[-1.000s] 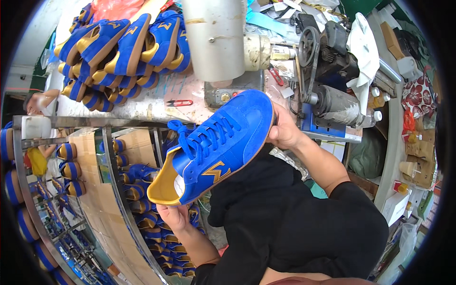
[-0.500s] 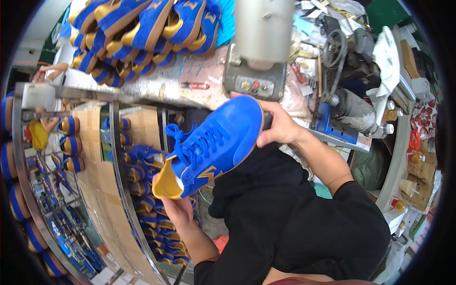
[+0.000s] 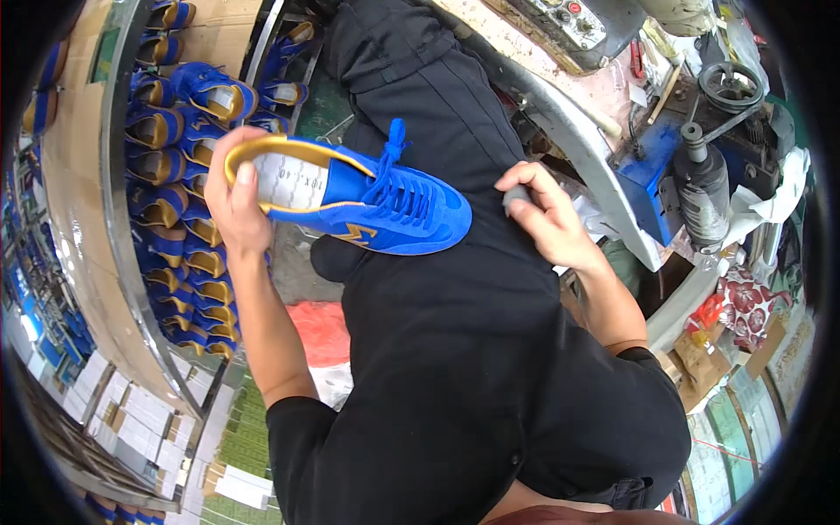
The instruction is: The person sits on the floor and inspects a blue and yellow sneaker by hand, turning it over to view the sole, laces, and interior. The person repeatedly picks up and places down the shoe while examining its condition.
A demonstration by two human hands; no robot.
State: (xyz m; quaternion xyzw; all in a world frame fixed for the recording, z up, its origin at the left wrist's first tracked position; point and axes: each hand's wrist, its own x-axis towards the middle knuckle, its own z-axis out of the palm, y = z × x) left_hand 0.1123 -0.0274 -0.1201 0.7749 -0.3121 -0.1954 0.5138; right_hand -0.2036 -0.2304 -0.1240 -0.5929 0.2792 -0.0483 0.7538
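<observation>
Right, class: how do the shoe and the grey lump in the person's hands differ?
Colour: the shoe is blue and gold; the lump is plain grey.
Size: the shoe is far larger than the lump.
Hold: the left hand grips the shoe by its heel; the right hand pinches the lump.
Shared: both are hand-held.

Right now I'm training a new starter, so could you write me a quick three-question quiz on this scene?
1. Multiple choice: which part of the blue shoe does the left grip hold? A) toe; B) heel; C) laces.
2. True or false: the right grip, with a small grey object at its fingers, is apart from that shoe.
3. Open: what stands in rows on the metal rack at the person's left?

Key: 1. B. 2. True. 3. More blue shoes with gold-coloured linings.
</observation>
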